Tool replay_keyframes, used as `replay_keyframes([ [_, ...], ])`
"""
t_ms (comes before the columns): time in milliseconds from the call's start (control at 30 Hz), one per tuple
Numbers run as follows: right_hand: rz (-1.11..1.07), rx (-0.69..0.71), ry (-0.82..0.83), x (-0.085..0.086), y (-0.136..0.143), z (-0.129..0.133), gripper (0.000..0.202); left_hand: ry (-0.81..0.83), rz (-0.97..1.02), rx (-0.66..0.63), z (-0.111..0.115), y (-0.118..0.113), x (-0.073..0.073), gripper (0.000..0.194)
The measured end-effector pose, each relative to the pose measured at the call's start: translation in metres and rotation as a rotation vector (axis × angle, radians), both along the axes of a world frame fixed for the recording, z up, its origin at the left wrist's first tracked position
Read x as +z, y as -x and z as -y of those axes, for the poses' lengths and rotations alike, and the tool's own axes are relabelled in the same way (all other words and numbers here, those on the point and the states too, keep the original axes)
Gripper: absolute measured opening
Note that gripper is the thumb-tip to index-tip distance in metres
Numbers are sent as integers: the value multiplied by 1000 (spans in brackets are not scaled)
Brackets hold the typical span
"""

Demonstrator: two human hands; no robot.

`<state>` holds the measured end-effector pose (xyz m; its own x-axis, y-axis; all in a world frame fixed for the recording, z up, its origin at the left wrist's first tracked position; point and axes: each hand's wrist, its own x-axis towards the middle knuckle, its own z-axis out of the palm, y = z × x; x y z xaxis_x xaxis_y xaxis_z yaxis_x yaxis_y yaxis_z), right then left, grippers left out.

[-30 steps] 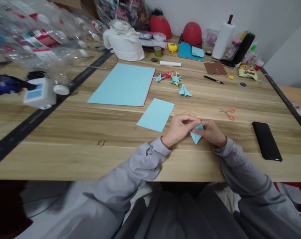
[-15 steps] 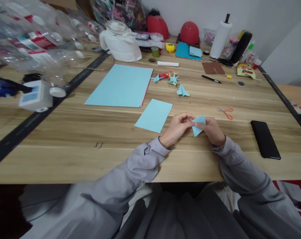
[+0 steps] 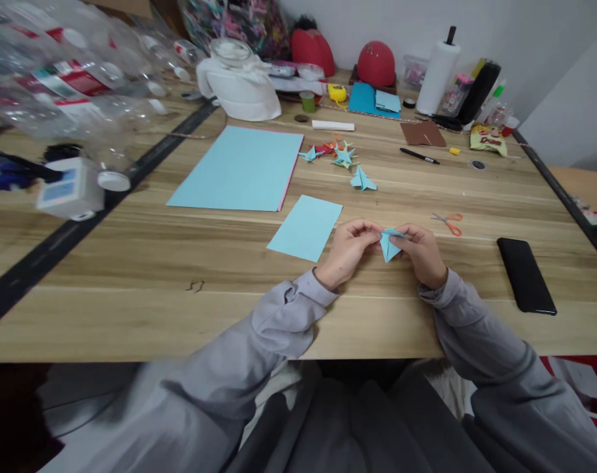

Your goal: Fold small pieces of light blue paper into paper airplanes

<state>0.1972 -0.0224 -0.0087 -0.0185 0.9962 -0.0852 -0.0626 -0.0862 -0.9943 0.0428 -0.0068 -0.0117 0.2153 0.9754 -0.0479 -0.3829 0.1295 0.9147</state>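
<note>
Both hands pinching fold (image 3: 389, 242) mid-table: left hand (image 3: 350, 253) at 9 o'clock edge, right hand (image 3: 421, 253) at 3. Looks halfway, pointed flap formed, more creases left. Spare sheet (image 3: 306, 227) at 10. Finished stars (image 3: 345, 157) further at 12, so several done.

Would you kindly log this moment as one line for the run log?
left hand: pinching folded blue paper | right hand: pinching same paper | nearby: blue sheet, scissors, phone
</note>
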Motion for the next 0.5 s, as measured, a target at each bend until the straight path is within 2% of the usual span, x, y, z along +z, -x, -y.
replay_keyframes([
  [367,-92,14,5,-3,-3,-1,31,54,67,42,-2,1,2,16],
  [500,-119,26,-3,-2,-5,0,38,85,97,85,-5,4,0,16],
])
